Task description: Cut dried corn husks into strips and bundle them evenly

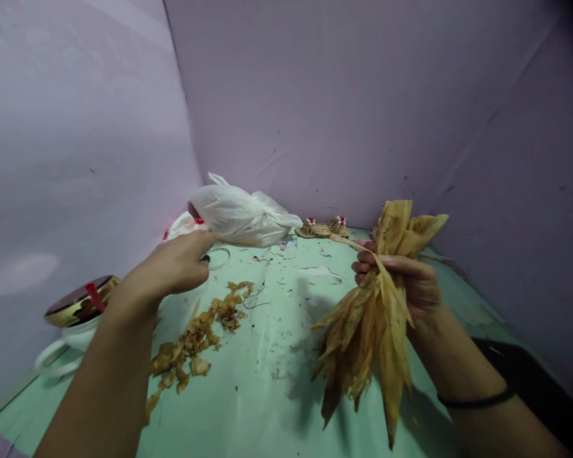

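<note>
My right hand [417,280] is closed round a bundle of dried corn husks [363,331], at the right above the table. The bundle's ragged ends fan downward, and folded husk stands up above my fist. One narrow twisted strip sticks out to the left past my fingertips. My left hand [184,261] reaches to the far left of the table, its fingers curled and partly hidden. Beside its fingers show a small dark thing and a thin ring [219,258]; I cannot make out what they belong to.
Curled husk scraps [195,337] lie in a line on the green tabletop [262,394]. A knotted white plastic bag [243,216] and a woven piece with red-and-white beads [322,229] are at the back wall. A lidded white cup [60,356] stands left, partly behind my left forearm.
</note>
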`<state>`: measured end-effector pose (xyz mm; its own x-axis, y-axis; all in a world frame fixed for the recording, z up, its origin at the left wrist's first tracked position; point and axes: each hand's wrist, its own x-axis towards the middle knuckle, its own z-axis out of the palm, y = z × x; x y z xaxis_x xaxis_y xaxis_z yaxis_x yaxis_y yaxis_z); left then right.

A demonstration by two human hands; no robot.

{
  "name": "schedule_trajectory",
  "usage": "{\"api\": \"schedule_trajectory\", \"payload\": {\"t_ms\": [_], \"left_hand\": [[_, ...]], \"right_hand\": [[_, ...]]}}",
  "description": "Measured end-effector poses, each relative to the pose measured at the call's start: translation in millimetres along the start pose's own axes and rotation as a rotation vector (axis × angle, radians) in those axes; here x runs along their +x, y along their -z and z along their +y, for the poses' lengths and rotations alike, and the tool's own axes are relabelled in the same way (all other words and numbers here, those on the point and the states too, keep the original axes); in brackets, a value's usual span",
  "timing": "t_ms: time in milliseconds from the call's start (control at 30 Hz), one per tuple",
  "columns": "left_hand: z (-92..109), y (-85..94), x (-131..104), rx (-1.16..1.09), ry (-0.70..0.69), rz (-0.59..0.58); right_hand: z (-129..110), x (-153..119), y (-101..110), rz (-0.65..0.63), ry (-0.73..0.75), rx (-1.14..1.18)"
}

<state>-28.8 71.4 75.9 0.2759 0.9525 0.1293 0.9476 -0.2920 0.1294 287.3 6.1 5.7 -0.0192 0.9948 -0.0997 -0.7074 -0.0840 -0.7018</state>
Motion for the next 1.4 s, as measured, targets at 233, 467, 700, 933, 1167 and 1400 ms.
{"api": "schedule_trajectory", "payload": {"t_ms": [233,467,700,933,1167,1400], "left_hand": [[89,-106.4,-7,0.037,0.011,0.048],[81,-173.5,9,0.102,0.052,-0.065],[27,-139.0,-45,0.408,0.321,-0.031],[7,-78.7,-142,0.308,0.501,-0.47],[4,-82.8,-65,0.329,0.162,-0.083],[-22,-124.0,-1,0.288,0.277,0.044]], "right_hand": [[1,2,3,-0.04,0.0,-0.018],[2,3,3,-0.075,0.028,-0.034],[0,2,-1,-0.066,0.058,-0.038],[4,5,-1,-0.121,0.016,-0.048],[7,5,1,-0.103,-0.003,-0.032],[11,6,-1,-0.068,-0.076,-0.014]]}}
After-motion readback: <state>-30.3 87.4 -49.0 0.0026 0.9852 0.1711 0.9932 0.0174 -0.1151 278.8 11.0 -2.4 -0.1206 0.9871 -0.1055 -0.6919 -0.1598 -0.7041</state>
